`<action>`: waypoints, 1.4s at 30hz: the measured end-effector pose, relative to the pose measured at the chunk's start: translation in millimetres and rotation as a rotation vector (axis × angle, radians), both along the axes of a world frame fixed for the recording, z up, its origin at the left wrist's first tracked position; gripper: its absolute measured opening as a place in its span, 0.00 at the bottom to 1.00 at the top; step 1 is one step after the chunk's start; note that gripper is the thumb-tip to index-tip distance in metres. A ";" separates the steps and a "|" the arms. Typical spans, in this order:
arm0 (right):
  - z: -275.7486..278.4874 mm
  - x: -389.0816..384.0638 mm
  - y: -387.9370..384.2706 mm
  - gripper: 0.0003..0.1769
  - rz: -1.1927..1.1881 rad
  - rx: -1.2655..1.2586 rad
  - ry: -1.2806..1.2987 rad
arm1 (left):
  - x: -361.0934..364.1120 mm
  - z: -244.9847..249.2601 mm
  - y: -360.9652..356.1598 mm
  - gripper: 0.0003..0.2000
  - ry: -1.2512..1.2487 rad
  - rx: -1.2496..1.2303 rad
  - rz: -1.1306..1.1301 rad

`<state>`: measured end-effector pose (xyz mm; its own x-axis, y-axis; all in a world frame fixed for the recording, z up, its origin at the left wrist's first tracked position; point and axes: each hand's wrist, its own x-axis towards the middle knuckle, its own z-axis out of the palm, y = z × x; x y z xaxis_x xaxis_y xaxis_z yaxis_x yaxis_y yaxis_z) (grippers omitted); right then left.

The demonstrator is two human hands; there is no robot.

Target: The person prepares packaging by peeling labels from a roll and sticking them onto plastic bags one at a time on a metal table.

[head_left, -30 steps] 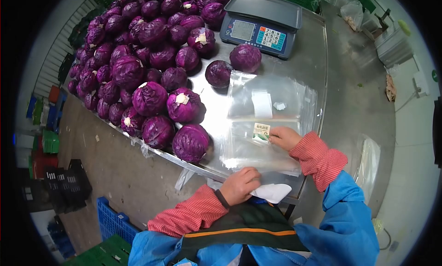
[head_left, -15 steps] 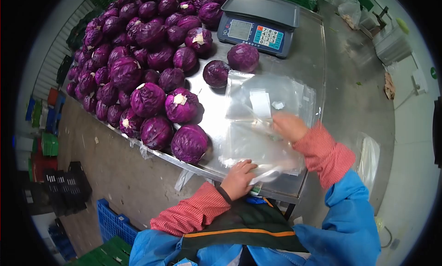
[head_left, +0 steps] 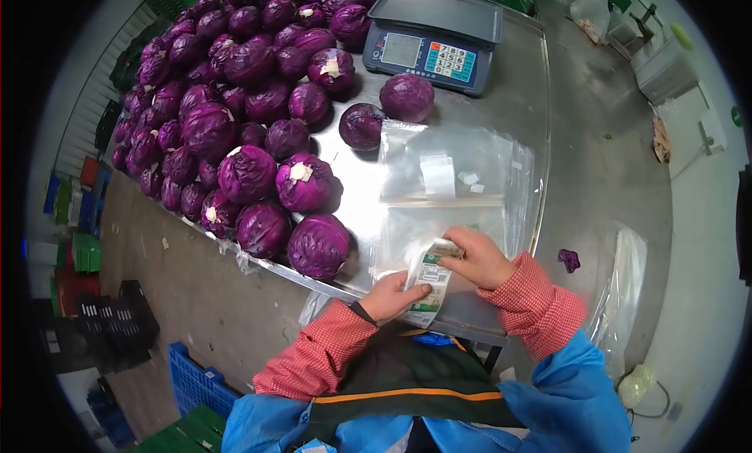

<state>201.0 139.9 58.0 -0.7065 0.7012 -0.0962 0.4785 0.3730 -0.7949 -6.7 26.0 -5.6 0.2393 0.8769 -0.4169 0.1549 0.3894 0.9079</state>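
Observation:
A strip of printed labels point(head_left: 429, 283), green and white, is held between both hands over the table's near edge. My left hand point(head_left: 394, 295) pinches its lower left side with the thumb on top. At the upper end, my right hand point(head_left: 478, 259) grips the strip between thumb and fingers. Just beyond the hands lies a stack of clear plastic bags point(head_left: 439, 167). Small white paper slips point(head_left: 437, 175) rest on the bags. Two red cabbages, one darker point(head_left: 363, 127) and one rounder point(head_left: 406, 98), sit at the far edge of the stack.
A large heap of red cabbages point(head_left: 249, 61) covers the left of the metal table point(head_left: 523, 69). A digital scale point(head_left: 427, 45) stands at the back. On the floor are a blue crate point(head_left: 200, 382), black crates point(head_left: 117, 320) and a purple leaf point(head_left: 569, 259).
My right hand has come back from the middle of the bags to the label strip and now grips it. My left hand has shifted slightly left. The strip has turned its printed side up.

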 end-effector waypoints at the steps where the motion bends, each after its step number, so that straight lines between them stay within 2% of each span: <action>1: -3.8 2.1 -5.4 0.18 -0.035 -0.070 0.010 | 1.8 5.4 1.7 0.20 0.180 0.202 0.006; 2: -6.9 3.7 -10.5 0.16 -0.068 -0.142 0.020 | 3.1 12.1 3.6 0.21 0.360 0.405 0.011; 3: -8.8 4.6 -15.0 0.15 -0.102 -0.213 0.032 | 4.0 23.0 10.5 0.22 0.322 0.469 0.038; 5: -9.5 4.4 -20.5 0.13 -0.128 -0.137 0.042 | 5.7 42.8 26.5 0.24 0.242 0.600 0.097; 6: -9.5 2.7 -22.5 0.12 -0.135 -0.097 0.045 | 5.0 36.3 26.6 0.21 0.307 0.480 0.032; 9: 0.5 -8.6 -32.3 0.08 -0.283 0.095 0.020 | 11.6 0.7 32.4 0.16 -0.030 0.090 0.184; 10: -4.1 -9.7 -34.4 0.07 -0.277 0.212 0.029 | 16.3 -2.1 29.4 0.13 -0.126 0.100 0.256; 12: -16.3 -10.6 -38.8 0.05 -0.262 0.441 0.044 | 26.6 1.9 23.8 0.14 -0.326 -0.054 0.411; 13: -17.3 -9.4 -39.5 0.05 -0.253 0.470 0.049 | 30.8 7.8 21.5 0.15 -0.425 -0.132 0.490; 15: -16.6 -7.1 -37.9 0.06 -0.234 0.530 0.066 | 36.4 14.3 14.6 0.17 -0.409 -0.178 0.411; 16: -16.6 -3.8 -32.0 0.06 -0.307 0.513 0.080 | 37.6 15.2 9.5 0.18 -0.400 -0.201 0.371; 18: -15.6 5.4 -7.3 0.07 -0.454 0.476 0.107 | 33.2 -7.8 -6.5 0.20 -0.208 -0.180 0.009; 19: -13.4 8.1 7.6 0.07 -0.561 0.320 0.146 | 30.2 -12.5 -13.7 0.22 -0.110 -0.167 -0.172; 21: -7.9 12.2 33.1 0.08 -0.772 0.001 0.217 | 26.5 -10.2 -33.8 0.25 0.128 -0.096 -0.328; 22: -15.0 12.3 37.8 0.09 -0.729 -0.029 0.170 | 23.8 -2.4 -37.2 0.26 0.246 -0.059 -0.406; 24: -44.6 10.9 45.4 0.12 -0.642 -0.088 0.080 | 12.8 20.9 -34.7 0.28 0.303 -0.093 -0.512; 25: -52.7 6.3 43.7 0.15 -0.529 -0.021 -0.030 | 9.8 30.9 -33.7 0.28 0.332 -0.113 -0.562; 27: -68.9 -8.4 32.9 0.22 -0.296 0.107 -0.246 | 10.0 36.5 -31.5 0.26 0.461 0.019 -0.478; 30: -85.9 -18.8 26.4 0.31 -0.134 0.339 -0.392 | 12.0 35.0 -23.0 0.23 0.600 0.179 -0.369; 33: -41.9 -19.0 23.8 0.29 -0.169 0.234 -0.445 | 9.2 23.6 -26.4 0.20 0.546 0.238 -0.345; 35: -38.3 -6.8 2.7 0.26 -0.137 0.316 -0.357 | 5.9 23.3 -27.6 0.16 0.536 0.288 -0.345; 39: -67.1 22.1 -20.7 0.22 0.065 0.377 -0.332 | 4.5 27.8 -26.9 0.11 0.526 0.485 -0.390; 42: -80.4 24.7 -17.8 0.16 -0.013 0.286 -0.284 | 7.4 25.6 -22.0 0.12 0.498 0.586 -0.458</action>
<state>225.6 122.0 -22.4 -0.6707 0.7367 -0.0861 0.6704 0.5524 -0.4954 0.7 4.0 19.9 0.5295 0.8444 -0.0812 0.6103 -0.3127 0.7279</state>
